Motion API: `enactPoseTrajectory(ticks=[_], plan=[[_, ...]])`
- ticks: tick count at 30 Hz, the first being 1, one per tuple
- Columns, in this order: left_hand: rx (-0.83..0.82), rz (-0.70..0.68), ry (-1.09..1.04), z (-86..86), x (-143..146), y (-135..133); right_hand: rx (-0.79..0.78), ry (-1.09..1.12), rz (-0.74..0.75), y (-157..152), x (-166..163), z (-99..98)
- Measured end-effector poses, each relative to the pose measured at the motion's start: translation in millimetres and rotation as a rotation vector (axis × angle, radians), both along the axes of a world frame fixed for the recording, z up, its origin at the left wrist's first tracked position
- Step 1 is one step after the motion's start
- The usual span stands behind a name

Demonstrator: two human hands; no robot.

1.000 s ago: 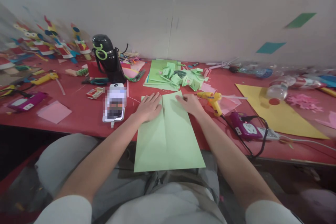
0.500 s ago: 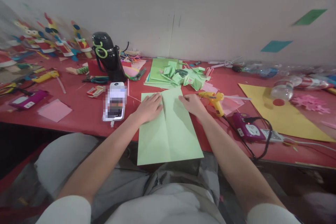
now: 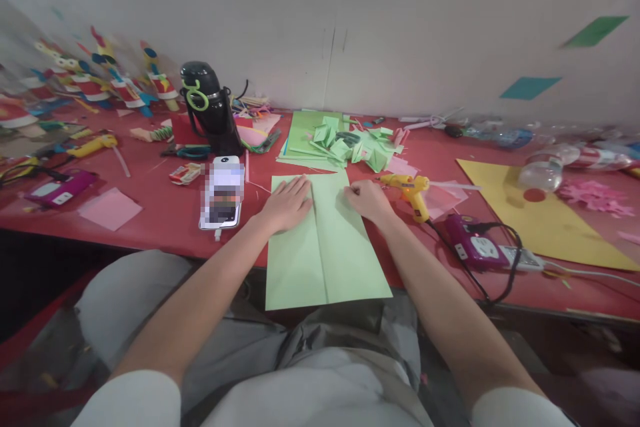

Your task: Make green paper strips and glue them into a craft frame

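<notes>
One sheet [image 3: 325,253] farther in; two hands [image 3: 287,203]

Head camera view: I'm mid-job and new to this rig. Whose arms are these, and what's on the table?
There is no machine: one camera on a person's head looks down at their own bare arms. The left hand lies flat on a light green sheet, creased down its middle, hanging over the near edge of the red table. The right hand, fingers curled, presses its top right; whether it pinches the edge is unclear. Nearby: a phone, a yellow glue gun, folded green pieces.
</notes>
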State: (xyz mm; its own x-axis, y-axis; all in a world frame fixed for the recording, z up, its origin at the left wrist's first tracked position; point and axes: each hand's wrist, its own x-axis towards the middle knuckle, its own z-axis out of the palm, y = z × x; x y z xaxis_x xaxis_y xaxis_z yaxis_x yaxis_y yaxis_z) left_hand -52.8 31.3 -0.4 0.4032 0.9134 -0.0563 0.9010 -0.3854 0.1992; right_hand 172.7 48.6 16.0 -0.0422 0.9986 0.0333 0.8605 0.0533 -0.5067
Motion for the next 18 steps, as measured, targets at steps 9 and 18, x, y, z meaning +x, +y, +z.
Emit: enactPoseTrajectory(ticks=[9,18], plan=[[0.008,-0.002,-0.031,-2.2,-1.0,1.1,0.005,-0.033,-0.003,0.0,0.0,-1.2],[-0.003,-0.011,-0.025,1.5,0.0,-0.5,0.004,-0.069,-0.016,-1.0,-0.4,-2.1]])
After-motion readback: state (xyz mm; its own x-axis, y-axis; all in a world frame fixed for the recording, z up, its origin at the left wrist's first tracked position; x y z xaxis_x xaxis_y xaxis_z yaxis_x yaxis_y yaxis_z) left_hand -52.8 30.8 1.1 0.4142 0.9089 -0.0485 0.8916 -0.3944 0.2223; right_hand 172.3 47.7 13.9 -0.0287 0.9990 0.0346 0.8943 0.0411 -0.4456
